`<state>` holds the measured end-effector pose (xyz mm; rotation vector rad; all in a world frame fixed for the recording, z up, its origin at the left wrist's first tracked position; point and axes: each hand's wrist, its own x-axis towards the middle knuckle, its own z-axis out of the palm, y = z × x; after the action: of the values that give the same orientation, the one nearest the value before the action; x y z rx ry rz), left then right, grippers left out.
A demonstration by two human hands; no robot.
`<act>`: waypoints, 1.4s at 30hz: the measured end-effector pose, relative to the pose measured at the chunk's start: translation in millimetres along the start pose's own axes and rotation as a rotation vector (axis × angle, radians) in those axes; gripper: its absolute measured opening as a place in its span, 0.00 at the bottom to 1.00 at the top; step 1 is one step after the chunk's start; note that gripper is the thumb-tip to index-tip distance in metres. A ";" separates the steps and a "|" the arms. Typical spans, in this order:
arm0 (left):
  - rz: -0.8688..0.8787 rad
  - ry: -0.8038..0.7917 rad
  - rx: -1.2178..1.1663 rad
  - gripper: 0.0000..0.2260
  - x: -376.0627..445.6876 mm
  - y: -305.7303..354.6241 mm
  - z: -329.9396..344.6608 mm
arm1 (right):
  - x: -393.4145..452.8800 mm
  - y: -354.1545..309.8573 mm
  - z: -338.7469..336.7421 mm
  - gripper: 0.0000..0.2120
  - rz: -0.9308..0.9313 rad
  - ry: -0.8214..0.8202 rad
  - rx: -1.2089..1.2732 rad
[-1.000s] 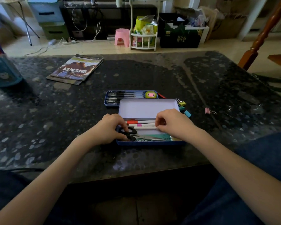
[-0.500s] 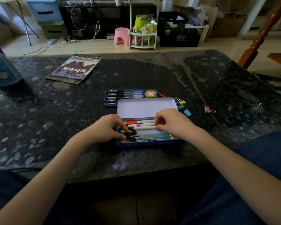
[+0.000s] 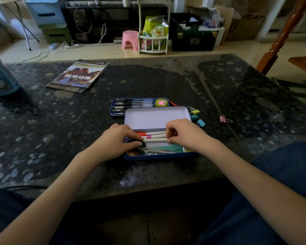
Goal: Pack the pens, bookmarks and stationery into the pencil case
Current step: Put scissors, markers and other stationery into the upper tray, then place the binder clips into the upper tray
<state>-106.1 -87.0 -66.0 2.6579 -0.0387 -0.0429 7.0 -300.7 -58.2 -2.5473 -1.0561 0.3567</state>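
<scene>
Head view: three pens [image 3: 153, 136], two hands [image 3: 119, 141].

Dark speckled table [image 3: 166, 82], pale floor [image 3: 99, 52] — pink stool [image 3: 130, 39], perhaps drawers [image 3: 46, 15]

Counts: 2 hands, left hand [image 3: 117, 141], right hand [image 3: 185, 134]. 1 open pencil case [image 3: 157, 119], 1 blue tray [image 3: 113, 110] behind it. 3 white pens [image 3: 155, 137] in the case, 1 pair of scissors [image 3: 141, 147]. Black pens [image 3: 132, 105] in the tray: about 4, hard to tell. 1 yellow tape roll [image 3: 160, 102]. 4 binder clips [image 3: 195, 112] on the counter [image 3: 42, 129]. 1 book [image 3: 78, 76]. 1 pink stool [image 3: 130, 39].
</scene>
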 end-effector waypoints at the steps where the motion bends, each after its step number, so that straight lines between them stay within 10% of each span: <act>1: -0.003 -0.008 0.051 0.07 -0.2 -0.8 0.5 | -0.2 0.2 -1.3 0.11 0.001 -0.003 -0.011; 29: 0.108 0.105 0.141 0.24 -1.4 6.1 7.8 | -3.6 10.8 -23.7 0.08 0.141 -0.002 -0.004; 38: 0.037 0.105 -0.109 0.10 0.6 1.8 10.0 | 15.6 59.6 -32.7 0.14 0.316 0.444 0.116; 42: -0.030 0.211 -0.286 0.09 1.3 0.5 8.2 | 24.2 83.1 -31.4 0.23 0.388 0.308 0.020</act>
<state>-105.2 -91.3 -73.0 2.3628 0.0717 0.2073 87.2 -345.0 -66.9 -2.6689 -0.4453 0.0639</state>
